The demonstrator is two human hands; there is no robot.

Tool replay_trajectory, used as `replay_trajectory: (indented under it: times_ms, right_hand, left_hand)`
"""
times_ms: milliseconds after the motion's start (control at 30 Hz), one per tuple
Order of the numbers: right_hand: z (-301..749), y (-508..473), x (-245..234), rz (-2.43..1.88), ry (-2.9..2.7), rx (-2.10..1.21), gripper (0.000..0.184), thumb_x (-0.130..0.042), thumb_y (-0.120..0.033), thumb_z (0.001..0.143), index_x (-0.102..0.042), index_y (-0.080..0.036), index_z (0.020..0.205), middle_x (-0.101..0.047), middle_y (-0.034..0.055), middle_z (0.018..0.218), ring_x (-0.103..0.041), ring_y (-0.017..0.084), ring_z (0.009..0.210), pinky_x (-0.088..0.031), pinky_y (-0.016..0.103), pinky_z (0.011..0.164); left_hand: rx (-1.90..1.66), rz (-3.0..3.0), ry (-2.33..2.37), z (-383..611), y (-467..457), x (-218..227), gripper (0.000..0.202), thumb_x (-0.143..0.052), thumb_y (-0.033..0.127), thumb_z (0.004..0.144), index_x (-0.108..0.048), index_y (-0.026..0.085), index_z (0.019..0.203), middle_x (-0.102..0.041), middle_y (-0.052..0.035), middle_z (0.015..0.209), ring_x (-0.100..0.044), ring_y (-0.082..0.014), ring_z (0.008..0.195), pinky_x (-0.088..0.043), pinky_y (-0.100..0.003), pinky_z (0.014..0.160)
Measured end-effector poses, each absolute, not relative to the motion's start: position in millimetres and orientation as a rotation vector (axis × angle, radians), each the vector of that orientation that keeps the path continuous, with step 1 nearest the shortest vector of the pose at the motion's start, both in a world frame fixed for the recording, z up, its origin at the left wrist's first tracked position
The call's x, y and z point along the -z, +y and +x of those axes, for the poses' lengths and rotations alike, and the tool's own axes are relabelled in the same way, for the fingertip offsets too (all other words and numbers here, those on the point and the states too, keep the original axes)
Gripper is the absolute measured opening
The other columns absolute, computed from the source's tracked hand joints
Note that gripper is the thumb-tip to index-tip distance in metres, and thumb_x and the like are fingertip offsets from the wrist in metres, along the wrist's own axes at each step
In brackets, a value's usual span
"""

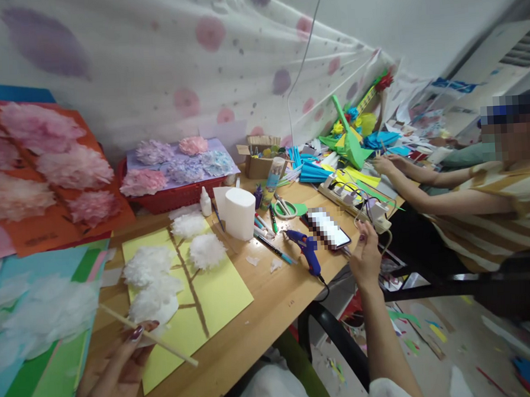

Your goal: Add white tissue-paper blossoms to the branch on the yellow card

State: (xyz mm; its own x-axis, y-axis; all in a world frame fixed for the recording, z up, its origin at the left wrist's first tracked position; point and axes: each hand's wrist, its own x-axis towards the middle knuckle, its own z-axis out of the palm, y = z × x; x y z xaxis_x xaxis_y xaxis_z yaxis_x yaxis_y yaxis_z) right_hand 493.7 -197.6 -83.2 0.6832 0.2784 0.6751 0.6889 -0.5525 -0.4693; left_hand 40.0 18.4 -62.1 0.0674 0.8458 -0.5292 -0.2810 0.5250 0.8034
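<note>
My left hand [122, 363] is closed around a thin pale wooden stick [173, 349], held slanting over the lower left of a yellow sheet [225, 289]. The sheet carries a brown branch shape [194, 285] and several fluffy white paper flowers [149, 265]. Close by the left fingers lies some white paper, partly hidden. My right hand [366, 255] is raised off the table's edge, beside a phone [329, 228] and a power strip [354, 200]. Its fingers are bent together; whatever they pinch, if anything, is too small to tell. A blue glue gun [307, 251] lies left of it.
A white paper roll [240, 214], scissors [285, 208] and pens [274, 248] stand or lie mid-table. Pink flowers on an orange board [89, 154] and a red basket [176, 194] are behind. At right, a person [483, 205] handles coloured paper. A chair arm [334, 331] is below.
</note>
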Motion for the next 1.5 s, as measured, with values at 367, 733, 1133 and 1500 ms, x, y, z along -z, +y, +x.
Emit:
replay_trajectory:
  times_ms: [367, 733, 1133, 1500]
  right_hand:
    - [508, -185, 71, -2.121, -0.908, 0.618, 0.049, -0.03, -0.041, 0.1, -0.073, -0.017, 0.1, -0.073, 0.0148, 0.102, -0.06, 0.031, 0.109, -0.041, 0.052, 0.099]
    - [526, -170, 74, -2.234, -0.959, 0.446, 0.064, -0.018, -0.049, 0.102, -0.074, -0.018, 0.107, -0.073, 0.0154, 0.114, -0.052, 0.033, 0.126, -0.029, 0.056, 0.108]
    - [521, -155, 64, -2.272, -0.947, 0.346, 0.069, -0.021, -0.063, 0.097, -0.077, -0.023, 0.093, -0.073, 0.0138, 0.109, -0.056, 0.033, 0.122, -0.032, 0.057, 0.107]
    - [446, -172, 27, -1.849, -0.645, 0.763, 0.035, -0.043, -0.041, 0.1, -0.06, -0.016, 0.117, -0.072, 0.011, 0.092, -0.07, 0.027, 0.09, -0.051, 0.045, 0.088]
  left_hand:
    - [-0.951, 0.573, 1.223, 41, 16, 63, 0.029, -0.089, 0.024, 0.035, -0.078, 0.023, 0.063, -0.079, 0.0019, 0.072, -0.074, -0.017, 0.074, -0.061, -0.015, 0.07]
    - [-0.863, 0.59, 1.198, 46, 5, 60, 0.031, -0.092, 0.03, 0.036, -0.079, 0.022, 0.064, -0.08, -0.0028, 0.079, -0.074, -0.0191, 0.078, -0.062, -0.016, 0.07]
    - [-0.745, 0.529, 1.238, 68, -7, 39, 0.05, -0.096, 0.039, 0.019, -0.08, 0.019, 0.062, -0.08, -0.0056, 0.077, -0.073, -0.0148, 0.074, -0.057, -0.009, 0.067]
    - [-0.704, 0.638, 1.219, 67, -6, 46, 0.042, -0.095, 0.043, 0.029, -0.08, 0.024, 0.064, -0.081, -0.0041, 0.081, -0.074, -0.0213, 0.084, -0.06, -0.017, 0.068]
